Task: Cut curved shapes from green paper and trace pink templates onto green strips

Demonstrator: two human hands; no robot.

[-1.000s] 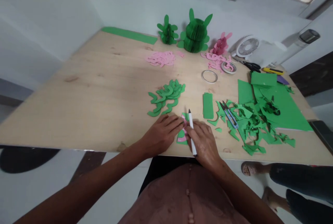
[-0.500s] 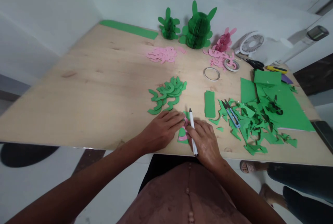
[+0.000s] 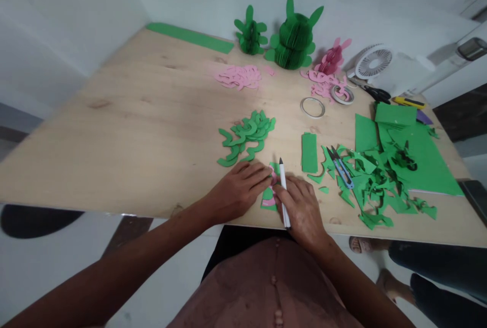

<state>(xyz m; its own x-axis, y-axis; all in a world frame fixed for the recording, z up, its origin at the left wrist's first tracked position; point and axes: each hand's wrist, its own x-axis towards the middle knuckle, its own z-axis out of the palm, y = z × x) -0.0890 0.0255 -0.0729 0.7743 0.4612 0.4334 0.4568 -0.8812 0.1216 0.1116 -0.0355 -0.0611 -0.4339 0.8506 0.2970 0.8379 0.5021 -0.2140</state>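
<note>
We've got the pen (image 3: 284,201) gripped in the right hand (image 3: 301,205), nib pointing away from us, seemingly off the paper. Left hand (image 3: 236,192) is stretched out, fingertips down on the work; its thumb is hidden, so we can't tell if it pinches anything. Between and partly under both hands: a green strip (image 3: 267,194) with a pink cutout (image 3: 269,202) lying on it. Can't see any outline on the strip, so this one reads as mid-step, uncut.

Done, just beyond the left hand: a pile of wavy green cutouts (image 3: 249,129). Left, just beyond the right hand: a stack of plain green strips (image 3: 309,153), apparently uncut. Right of that hand: snips (image 3: 344,170) beside green scraps (image 3: 375,181).

Well beyond the hands, we have pink cutouts (image 3: 239,77) heaped, then three folded-paper figures, two green (image 3: 293,46) and one pink (image 3: 330,60), which look finished.
</note>
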